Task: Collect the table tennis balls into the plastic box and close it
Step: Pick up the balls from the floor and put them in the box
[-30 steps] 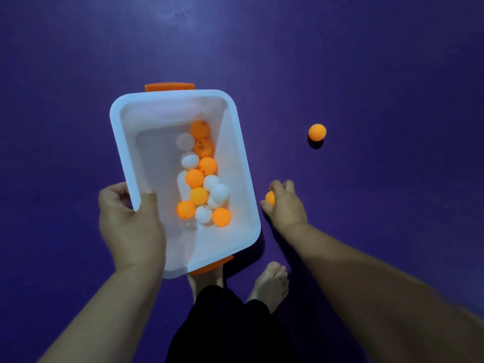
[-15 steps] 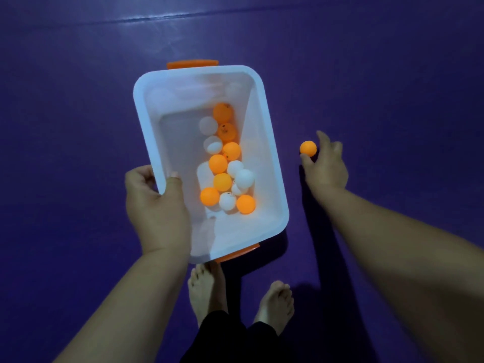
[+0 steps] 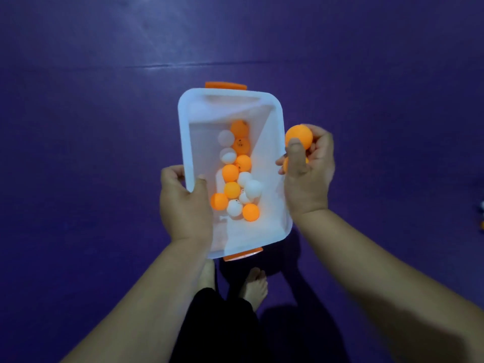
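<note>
left hand [image 3: 184, 205] clamps the plastic box [image 3: 272, 163] by its left rim, thumb inside. right hand [image 3: 309, 171] curls round two smooth orange balls [image 3: 299, 136] just beside the right rim. box: translucent, rounded rectangle, lidless, round balls inside [image 3: 237, 179], above purple floor [image 3: 78, 127].

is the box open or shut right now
Open. Nothing covers the box: its whole inside and the balls lying in it show plainly from above.

White box [image 3: 275, 179], orange and white balls [image 3: 237, 179].
</note>
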